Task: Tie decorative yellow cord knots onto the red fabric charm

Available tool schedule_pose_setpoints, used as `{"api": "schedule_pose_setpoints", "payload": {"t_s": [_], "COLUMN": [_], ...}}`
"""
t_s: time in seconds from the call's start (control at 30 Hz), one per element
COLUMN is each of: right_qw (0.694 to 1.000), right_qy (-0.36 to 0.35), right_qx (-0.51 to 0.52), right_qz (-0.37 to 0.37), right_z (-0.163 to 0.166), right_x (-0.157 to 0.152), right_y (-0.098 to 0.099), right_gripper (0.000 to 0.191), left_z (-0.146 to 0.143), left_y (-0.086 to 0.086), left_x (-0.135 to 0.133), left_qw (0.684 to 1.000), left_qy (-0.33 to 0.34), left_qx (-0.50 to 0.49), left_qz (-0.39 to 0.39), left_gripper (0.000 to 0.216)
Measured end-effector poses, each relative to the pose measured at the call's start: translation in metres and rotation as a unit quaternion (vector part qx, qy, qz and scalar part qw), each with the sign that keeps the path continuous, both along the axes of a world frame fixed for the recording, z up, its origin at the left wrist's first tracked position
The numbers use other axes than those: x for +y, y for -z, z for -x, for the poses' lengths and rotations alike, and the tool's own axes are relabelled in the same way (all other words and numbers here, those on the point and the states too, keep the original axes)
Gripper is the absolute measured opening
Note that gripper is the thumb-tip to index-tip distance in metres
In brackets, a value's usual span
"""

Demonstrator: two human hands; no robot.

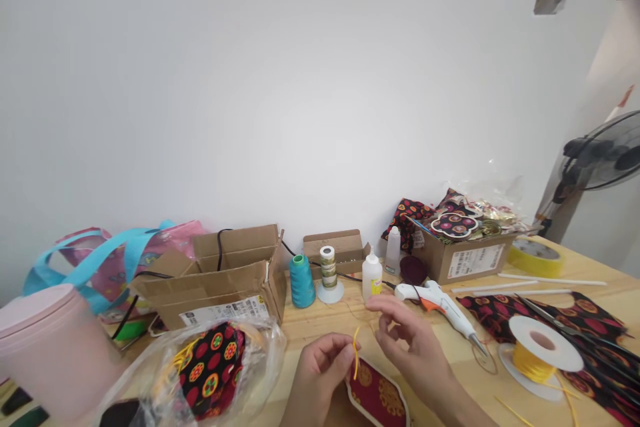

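Between the thumb and forefinger of my left hand (326,373) a short yellow cord (357,353) is pinched, its end pointing up. Just below and right of those fingers lies a dark red fabric patch (376,392) with gold patterns and a pale corded edge. Whether the left hand also grips this patch's corner is hidden. My right hand (407,340) hovers over the patch's right side, fingers curved and apart, with nothing visible in them. A glue gun (440,307), white with an orange trigger, rests beyond the right hand.
Yellow cord fills a white spool (537,357) at right, near scissors (565,323) and patterned cloth. Behind stand a teal thread cone (302,282), a glue bottle (371,275) and an open cardboard box (225,280). A plastic bag (265,347) and pink bin (55,347) are at left.
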State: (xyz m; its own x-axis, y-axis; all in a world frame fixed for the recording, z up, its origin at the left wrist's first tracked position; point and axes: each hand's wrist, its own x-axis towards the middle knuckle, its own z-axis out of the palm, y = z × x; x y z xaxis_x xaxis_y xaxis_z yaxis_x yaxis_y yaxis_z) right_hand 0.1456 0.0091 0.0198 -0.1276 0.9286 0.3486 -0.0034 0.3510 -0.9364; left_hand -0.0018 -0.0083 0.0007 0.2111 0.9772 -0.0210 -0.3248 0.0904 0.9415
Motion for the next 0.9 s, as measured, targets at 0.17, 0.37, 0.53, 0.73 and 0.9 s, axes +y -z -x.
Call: {"api": "schedule_pose_setpoints", "payload": {"t_s": [0.17,0.37,0.53,0.73,0.9], "right_qw": [0.991,0.994,0.977,0.966,0.976], "right_qy": [-0.013,-0.006,-0.121,-0.192,-0.152], "right_qx": [-0.134,-0.069,0.001,0.017,0.019], "right_qz": [-0.016,0.085,0.178,0.174,0.155], "right_z": [0.006,0.005,0.008,0.01,0.013], "right_x": [0.002,0.011,0.01,0.001,0.003], "right_y": [0.01,0.016,0.018,0.017,0.022], "right_gripper": [0.016,0.021,0.029,0.031,0.027], "left_z": [-0.001,0.003,0.008,0.008,0.003], "left_y": [-0.005,-0.005,-0.003,-0.004,-0.003], "left_x": [-0.005,-0.002,0.003,0.002,0.001], "left_qw": [0.999,0.998,0.993,0.996,0.999], "left_qy": [0.02,-0.04,-0.103,-0.069,-0.03], "left_qx": [-0.042,-0.04,0.055,0.064,0.037], "left_qz": [0.021,0.038,0.007,-0.013,0.0], "left_gripper": [0.017,0.015,0.021,0.024,0.023]}}
